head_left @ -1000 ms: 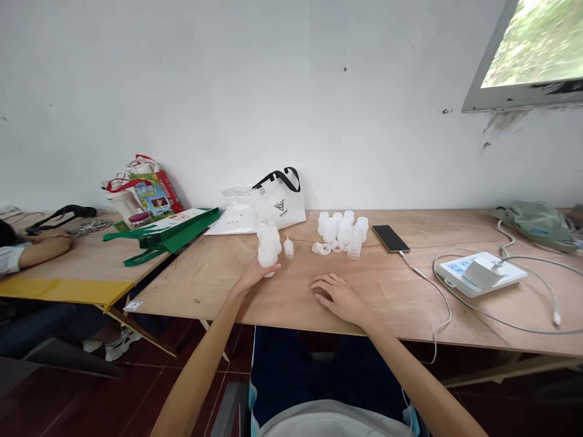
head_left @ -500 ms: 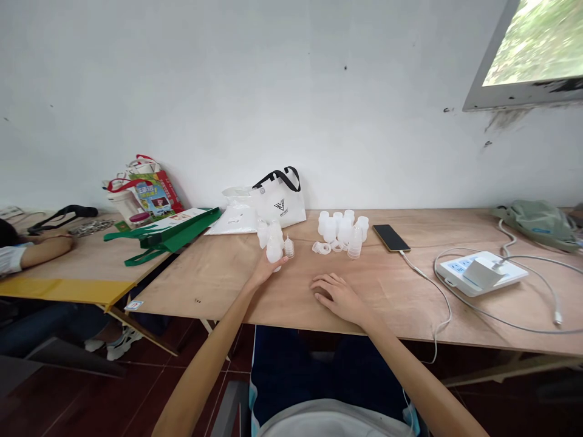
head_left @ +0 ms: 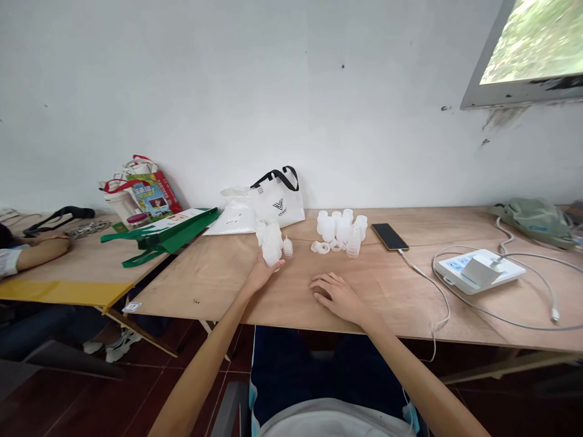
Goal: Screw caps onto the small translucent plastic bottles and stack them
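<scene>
Before the tote bag (head_left: 286, 211), the left hand (head_left: 261, 273) wraps a likely light plastic bottle (head_left: 272, 256), best gripped mid-body; right hand (head_left: 336, 295) spread, empty.

1. We face a pale grey-white wall (head_left: 204, 79) dotted with small dark marks (head_left: 343, 67).
2. At the far right we see a grey-framed window (head_left: 537, 45), bright with daylight on blurred greenery (head_left: 546, 30).
3. Our wooden tabletop (head_left: 282, 303) reaches the wall.
4. To our left is a second table (head_left: 102, 270), its near edge covered by a yellow strip (head_left: 68, 294).
5. Below, we see a dark red tiled floor (head_left: 155, 388).
</scene>
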A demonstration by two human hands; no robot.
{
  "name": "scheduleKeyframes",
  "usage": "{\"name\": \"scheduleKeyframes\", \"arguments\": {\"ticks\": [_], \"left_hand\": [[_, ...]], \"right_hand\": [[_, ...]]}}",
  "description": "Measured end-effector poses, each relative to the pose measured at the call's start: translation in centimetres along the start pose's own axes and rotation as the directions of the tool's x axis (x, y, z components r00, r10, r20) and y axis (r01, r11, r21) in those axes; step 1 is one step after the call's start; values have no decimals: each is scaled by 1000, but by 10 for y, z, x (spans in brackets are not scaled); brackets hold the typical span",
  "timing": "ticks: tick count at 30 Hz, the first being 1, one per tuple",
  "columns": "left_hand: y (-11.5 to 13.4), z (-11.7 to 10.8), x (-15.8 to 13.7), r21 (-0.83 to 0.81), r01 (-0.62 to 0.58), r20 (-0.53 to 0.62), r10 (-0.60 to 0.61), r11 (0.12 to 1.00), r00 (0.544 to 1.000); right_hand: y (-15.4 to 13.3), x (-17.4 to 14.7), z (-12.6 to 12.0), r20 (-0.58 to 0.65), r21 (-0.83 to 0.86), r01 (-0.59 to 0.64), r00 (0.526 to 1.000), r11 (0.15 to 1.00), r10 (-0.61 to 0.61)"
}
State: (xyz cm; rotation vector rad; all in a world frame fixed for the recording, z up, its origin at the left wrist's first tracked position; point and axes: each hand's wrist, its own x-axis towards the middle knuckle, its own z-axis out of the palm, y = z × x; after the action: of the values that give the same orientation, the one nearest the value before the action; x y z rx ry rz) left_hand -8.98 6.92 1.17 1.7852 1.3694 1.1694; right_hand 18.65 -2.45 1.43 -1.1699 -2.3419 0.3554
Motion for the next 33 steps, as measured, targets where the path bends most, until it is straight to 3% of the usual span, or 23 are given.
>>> {"name": "scheduleKeyframes", "arguments": {"ticks": [5, 14, 16, 20, 25, 29, 33], "left_hand": [[1, -6, -9, 122, -17, 92, 6, 992, 996], [8, 0, -8, 292, -28, 93, 1, 956, 996], [11, -3, -12, 407, 17, 71, -50, 913, 996], [17, -13, -25, 662, 107, 40, -178, 742, 983], [15, -25, -25, 600, 112, 101, -214, 792, 972], [1, -35, 0, 554, 200, 35, -263, 808, 964], [-8, -39, 28, 449, 210, 16, -243, 868, 970]], "right_hand": [[0, 0, 0, 3, -1, 0, 1000, 1000, 0], [-1, 0, -1, 3, -10, -4, 1000, 1000, 4], [-2, 0, -1, 3, -8, -6, 1000, 1000, 6], [-1, 0, -1, 6, -4, 2, 1000, 1000, -2], [1, 0, 0, 5, -12, 8, 1000, 1000, -8], [1, 0, 0, 3, -20, 11, 1000, 1000, -11], [0, -1, 0, 1, -18, 1, 1000, 1000, -1]]}}
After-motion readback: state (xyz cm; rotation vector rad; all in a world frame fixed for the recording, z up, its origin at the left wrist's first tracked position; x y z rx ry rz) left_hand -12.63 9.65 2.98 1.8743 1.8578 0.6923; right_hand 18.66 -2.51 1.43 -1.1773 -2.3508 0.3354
